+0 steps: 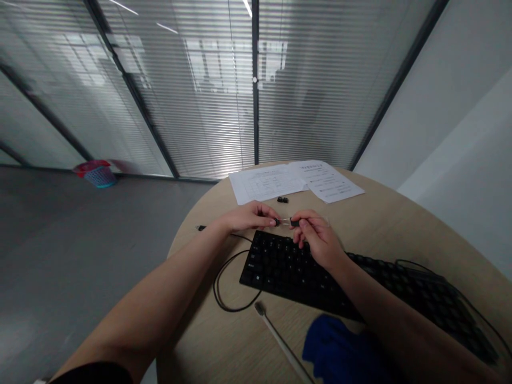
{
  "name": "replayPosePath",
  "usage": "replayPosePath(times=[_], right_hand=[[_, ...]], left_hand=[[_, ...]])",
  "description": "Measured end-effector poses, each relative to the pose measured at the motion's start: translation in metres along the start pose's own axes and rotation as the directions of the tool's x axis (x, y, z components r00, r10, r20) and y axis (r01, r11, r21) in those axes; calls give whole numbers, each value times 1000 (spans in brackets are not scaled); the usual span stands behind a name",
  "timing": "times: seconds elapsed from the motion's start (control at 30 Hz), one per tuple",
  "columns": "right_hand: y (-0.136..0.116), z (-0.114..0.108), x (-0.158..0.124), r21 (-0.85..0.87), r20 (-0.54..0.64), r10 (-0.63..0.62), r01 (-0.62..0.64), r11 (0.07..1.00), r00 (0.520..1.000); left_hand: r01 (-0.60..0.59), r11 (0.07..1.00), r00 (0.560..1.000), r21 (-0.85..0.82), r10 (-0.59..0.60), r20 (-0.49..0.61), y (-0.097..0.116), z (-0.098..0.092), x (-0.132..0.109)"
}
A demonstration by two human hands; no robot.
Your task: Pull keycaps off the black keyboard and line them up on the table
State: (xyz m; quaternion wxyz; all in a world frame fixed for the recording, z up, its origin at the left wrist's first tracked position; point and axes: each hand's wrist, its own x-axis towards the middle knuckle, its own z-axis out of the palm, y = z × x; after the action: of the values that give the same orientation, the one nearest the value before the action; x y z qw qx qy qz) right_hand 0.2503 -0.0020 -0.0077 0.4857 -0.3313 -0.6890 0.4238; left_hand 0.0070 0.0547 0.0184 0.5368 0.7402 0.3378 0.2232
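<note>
Above the far edge of a black keyboard (296, 272), both of my hands meet. My right hand (316, 237) pinches the dark handle of a keycap puller (295, 222), whose thin wire prongs point left. Those wires reach a small black keycap (277, 222) pinched between the thumb and fingers of my left hand (258, 216). Whether the wires still grip the keycap is too small to tell. Just beyond the hands, a few loose black keycaps (282, 200) lie on the table. My right forearm crosses over the keyboard and hides part of it.
Printed papers (268, 182) lie at the far side of the round wooden table (192, 330). A USB plug (201, 228) and looped cable (216, 288) are at left. Nearer me are a brush (276, 333) and blue cloth (340, 349). A basket (96, 173) stands on the floor.
</note>
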Motion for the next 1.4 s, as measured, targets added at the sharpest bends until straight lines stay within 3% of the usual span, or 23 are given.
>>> replayPosePath(times=[0.6,0.73,0.87,1.03,1.13,1.4], right_hand=[[-2,1,0,-64,23,-19,20,998,1000],[-5,1,-1,-142,-10,-108,105,984,994],[-2,-3,-1,-240,-94,-178,151,959,980],[-3,-7,2,-454,-221,-379,249,855,899],[-8,-7,4,-549,-185,-435,275,790,881],[-11,-3,3,-585,40,-340,298,754,940]], left_hand=[[10,1000,1000,-15,-11,-18,-6,-3,0],[1,1000,1000,-26,-2,-30,-11,-5,1],[4,1000,992,-29,-8,-123,-18,-9,3],[30,994,978,-102,-51,-204,-18,-11,2],[7,991,986,-132,-29,-164,-13,-9,1],[-14,991,998,-136,6,-61,5,2,-1]])
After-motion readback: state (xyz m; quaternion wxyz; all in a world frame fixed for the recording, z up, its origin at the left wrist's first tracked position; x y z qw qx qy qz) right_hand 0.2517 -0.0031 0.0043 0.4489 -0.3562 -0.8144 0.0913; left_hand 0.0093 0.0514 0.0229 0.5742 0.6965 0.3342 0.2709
